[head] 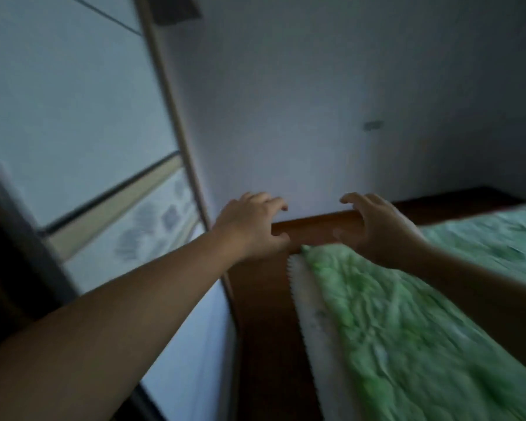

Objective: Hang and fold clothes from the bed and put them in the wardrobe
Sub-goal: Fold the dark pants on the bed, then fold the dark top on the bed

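Observation:
The view is tilted and blurred. My left hand (251, 224) and my right hand (377, 223) are stretched out in front of me, fingers loosely curled, holding nothing. They hover above the near corner of the bed (407, 329), which is covered with a green patterned sheet with a white fringed edge. The wardrobe (82, 117) with pale sliding doors stands at the left. No clothes can be seen.
A brown wooden floor strip (264, 329) runs between the wardrobe and the bed. A plain white wall (316, 101) stands ahead, with a brown skirting at its foot. A dark door frame lies at the lower left.

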The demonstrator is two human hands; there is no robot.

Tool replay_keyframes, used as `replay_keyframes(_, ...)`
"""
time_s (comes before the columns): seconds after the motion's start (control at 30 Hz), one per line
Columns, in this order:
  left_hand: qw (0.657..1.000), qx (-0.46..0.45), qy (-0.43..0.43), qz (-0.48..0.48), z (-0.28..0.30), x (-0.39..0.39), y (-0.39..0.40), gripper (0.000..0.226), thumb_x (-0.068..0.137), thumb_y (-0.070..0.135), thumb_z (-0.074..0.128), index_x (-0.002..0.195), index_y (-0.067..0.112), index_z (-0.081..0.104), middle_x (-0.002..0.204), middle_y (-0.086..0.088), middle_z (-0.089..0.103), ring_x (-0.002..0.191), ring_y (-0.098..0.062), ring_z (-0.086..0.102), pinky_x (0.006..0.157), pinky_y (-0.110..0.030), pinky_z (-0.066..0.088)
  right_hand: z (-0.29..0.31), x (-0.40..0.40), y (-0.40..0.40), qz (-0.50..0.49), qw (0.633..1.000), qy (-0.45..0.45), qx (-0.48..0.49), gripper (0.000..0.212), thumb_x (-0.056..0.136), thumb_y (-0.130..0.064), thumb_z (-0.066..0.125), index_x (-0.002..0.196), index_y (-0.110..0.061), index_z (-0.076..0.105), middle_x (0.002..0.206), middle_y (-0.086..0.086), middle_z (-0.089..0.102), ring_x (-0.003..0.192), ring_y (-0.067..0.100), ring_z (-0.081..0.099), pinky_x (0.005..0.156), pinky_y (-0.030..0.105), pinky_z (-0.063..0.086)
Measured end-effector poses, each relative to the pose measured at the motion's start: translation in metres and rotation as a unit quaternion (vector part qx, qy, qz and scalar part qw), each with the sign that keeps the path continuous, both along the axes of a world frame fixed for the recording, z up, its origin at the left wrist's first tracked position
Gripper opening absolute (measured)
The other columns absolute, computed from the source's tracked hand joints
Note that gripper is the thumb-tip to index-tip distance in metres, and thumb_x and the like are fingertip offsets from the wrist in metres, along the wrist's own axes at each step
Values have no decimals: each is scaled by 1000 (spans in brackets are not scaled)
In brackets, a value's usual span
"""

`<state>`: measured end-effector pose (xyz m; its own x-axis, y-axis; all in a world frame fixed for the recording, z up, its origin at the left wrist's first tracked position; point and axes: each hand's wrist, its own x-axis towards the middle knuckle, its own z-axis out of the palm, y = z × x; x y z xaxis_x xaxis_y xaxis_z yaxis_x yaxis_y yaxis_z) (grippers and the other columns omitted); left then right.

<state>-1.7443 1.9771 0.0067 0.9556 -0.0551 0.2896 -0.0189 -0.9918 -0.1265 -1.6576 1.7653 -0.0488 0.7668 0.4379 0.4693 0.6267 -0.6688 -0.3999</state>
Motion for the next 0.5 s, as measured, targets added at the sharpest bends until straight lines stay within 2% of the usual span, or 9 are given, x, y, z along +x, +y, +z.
replay_keyframes(0.1,996,-28,28,-76,-54,58,-61,58,76,54,58,128,29,49,130,0,52,120,-25,48,99,-41,42,-53,14,-93,-115,992,41,-17,64,77,-56,64,132,-31,42,128,2,51,117,27,51,92,42,48)
replay_keyframes(0.23,979,-50,80,-179,-138,116,-154,62,77,54,59,133,30,45,135,0,48,123,-24,46,100,-39,42,-137,13,-185,-221,967,112,-61,66,82,-58,60,137,-33,35,137,3,47,120,26,50,89,38,49)
replay_keyframes(0.5,904,-76,223,-357,-310,144,-328,63,80,51,61,136,30,42,138,-1,44,126,-24,43,101,-40,41,-281,-40,-304,-399,874,270,-62,62,80,-53,64,133,-30,41,127,5,48,118,28,49,91,40,47)
